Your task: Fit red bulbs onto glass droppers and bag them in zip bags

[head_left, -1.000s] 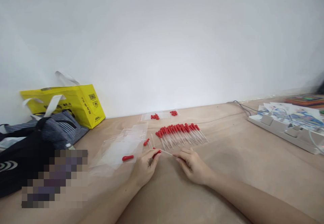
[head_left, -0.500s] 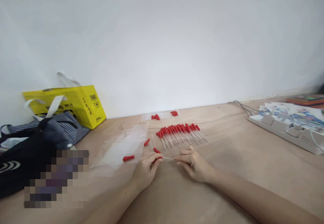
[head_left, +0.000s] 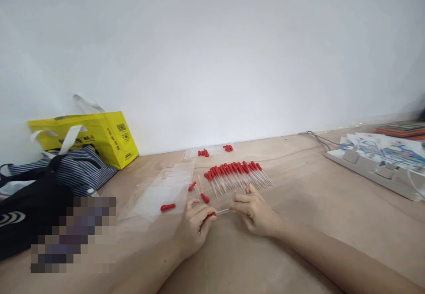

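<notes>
The left hand pinches a red bulb; the right hand holds the clear tube. Red-topped droppers (quite a row) lie beyond.

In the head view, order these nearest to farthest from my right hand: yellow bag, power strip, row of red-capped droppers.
From your right hand:
1. Row of red-capped droppers, just beyond it.
2. Power strip, right side.
3. Yellow bag, far left.

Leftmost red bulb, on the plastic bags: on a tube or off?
Off. The red bulb lies on its side on the plastic bags, with no tube showing at either end.
</notes>
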Action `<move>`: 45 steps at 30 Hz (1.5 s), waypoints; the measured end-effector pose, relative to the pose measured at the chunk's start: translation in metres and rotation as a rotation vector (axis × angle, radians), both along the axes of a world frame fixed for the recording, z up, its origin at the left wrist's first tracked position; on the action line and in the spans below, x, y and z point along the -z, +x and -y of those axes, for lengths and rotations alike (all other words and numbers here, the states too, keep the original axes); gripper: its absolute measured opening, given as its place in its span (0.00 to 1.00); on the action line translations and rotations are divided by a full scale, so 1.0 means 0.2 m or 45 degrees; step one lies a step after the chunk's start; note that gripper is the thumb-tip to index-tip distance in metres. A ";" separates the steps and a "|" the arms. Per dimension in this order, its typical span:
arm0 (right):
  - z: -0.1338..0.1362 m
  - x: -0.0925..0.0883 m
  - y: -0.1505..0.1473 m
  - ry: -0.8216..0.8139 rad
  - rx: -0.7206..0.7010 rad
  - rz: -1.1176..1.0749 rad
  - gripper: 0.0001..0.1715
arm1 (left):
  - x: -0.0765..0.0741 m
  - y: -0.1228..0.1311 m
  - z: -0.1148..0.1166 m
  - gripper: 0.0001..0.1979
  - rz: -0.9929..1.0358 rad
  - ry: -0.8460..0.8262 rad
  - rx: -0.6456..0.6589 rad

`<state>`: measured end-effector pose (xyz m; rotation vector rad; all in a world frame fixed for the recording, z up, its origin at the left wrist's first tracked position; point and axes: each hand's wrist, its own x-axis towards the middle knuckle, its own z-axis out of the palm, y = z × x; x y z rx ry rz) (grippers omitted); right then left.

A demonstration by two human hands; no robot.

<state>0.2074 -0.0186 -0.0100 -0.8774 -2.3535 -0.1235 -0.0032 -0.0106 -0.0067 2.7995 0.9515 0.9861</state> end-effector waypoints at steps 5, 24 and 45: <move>0.02 -0.01 -0.03 -0.048 0.069 -0.020 0.10 | 0.01 0.01 0.01 0.09 -0.025 0.077 -0.001; 0.04 -0.07 -0.12 -0.349 0.221 0.119 0.10 | -0.10 -0.10 -0.08 0.08 -0.241 0.050 -0.062; -0.27 -0.08 -0.47 -0.553 0.869 -0.039 0.11 | -0.16 -0.40 -0.22 0.07 -0.375 -0.373 -0.483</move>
